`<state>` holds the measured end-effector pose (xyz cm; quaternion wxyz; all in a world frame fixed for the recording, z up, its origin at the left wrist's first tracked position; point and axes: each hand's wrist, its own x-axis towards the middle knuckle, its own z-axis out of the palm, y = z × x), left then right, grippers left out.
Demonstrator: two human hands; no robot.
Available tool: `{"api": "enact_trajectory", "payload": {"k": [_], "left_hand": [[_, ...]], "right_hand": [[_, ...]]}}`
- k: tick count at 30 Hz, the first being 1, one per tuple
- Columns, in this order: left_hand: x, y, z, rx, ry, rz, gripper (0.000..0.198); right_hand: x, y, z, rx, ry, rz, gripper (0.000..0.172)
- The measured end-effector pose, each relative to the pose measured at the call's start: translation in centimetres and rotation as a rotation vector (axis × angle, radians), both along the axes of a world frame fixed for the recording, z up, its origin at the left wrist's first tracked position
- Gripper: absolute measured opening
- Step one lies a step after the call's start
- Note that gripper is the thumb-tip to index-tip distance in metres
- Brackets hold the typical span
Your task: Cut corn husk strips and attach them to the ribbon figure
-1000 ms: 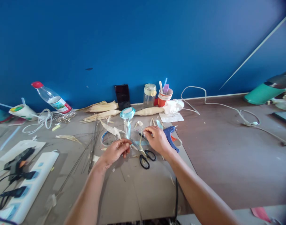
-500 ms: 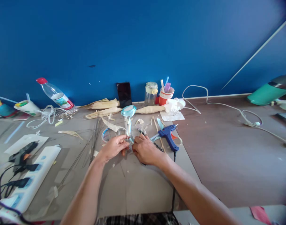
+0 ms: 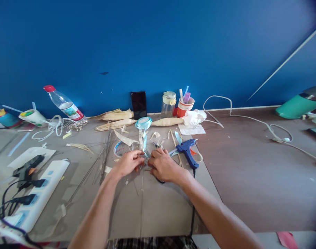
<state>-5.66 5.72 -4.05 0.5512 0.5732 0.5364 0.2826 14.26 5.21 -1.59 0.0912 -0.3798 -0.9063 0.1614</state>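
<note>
My left hand [image 3: 129,163] is over the middle of the table, its thumb and fingers pinched together on something too small to make out. My right hand [image 3: 163,165] is just to its right, with curled fingers; what they hold is hidden. Behind the hands stands a roll of light-blue ribbon [image 3: 143,122], its loose strip hanging toward the fingertips. A ring of tape [image 3: 119,148] lies beside my left hand. To the right of my right hand rests a blue glue gun [image 3: 187,151]. Thin wires [image 3: 104,159] lie to the left.
Dried husks [image 3: 113,114], a dark phone [image 3: 138,104], a glass jar [image 3: 168,108] and stacked paper cups [image 3: 183,109] line the wall. Left are a bottle [image 3: 70,110], a power strip [image 3: 44,197] and a black glue gun [image 3: 28,169]. A green bottle [image 3: 294,105] lies right.
The view has shifted slightly. The thin piece seen upright in my left hand no longer shows clearly. My right hand's fingers have moved a little, and the dark tool under it is more hidden.
</note>
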Motion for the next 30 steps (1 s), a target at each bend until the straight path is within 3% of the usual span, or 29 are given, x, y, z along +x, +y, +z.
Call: {"api": "enact_trajectory", "payload": {"k": [3, 6, 11, 13, 15, 20, 24, 27, 30], "left_hand": [[0.0, 0.0, 0.1, 0.021, 0.024, -0.001, 0.029], [0.2, -0.1, 0.8, 0.054, 0.094, 0.033, 0.029], [0.7, -0.6, 2.3, 0.11, 0.204, 0.112, 0.022], [0.9, -0.7, 2.6, 0.18, 0.184, 0.131, 0.02], [1.0, -0.8, 2.8, 0.223, 0.118, 0.129, 0.02], [1.4, -1.1, 2.8, 0.109, -0.03, -0.015, 0.029], [2.2, -1.4, 2.5, 0.102, -0.079, -0.066, 0.018], [2.7, -1.4, 2.3, 0.206, -0.002, -0.03, 0.01], [2.7, -1.5, 2.4, 0.469, 0.138, 0.089, 0.007]], "right_hand": [[-0.6, -0.4, -0.3, 0.024, -0.006, 0.017, 0.011], [-0.5, 0.0, -0.4, -0.098, 0.228, -0.087, 0.009], [0.5, 1.4, 0.1, -0.772, 1.023, -0.325, 0.008], [0.6, 1.6, 0.0, -0.989, 1.215, -0.374, 0.016], [0.4, 1.7, -0.1, -1.09, 1.289, -0.402, 0.022], [-0.6, 1.4, -0.5, -1.066, 1.333, -0.456, 0.026], [-1.1, 1.1, -0.3, -0.974, 1.339, -0.49, 0.024], [-0.9, 1.0, 0.0, -0.936, 1.355, -0.448, 0.024], [-0.4, 1.1, 0.2, -0.962, 1.364, -0.4, 0.021]]}}
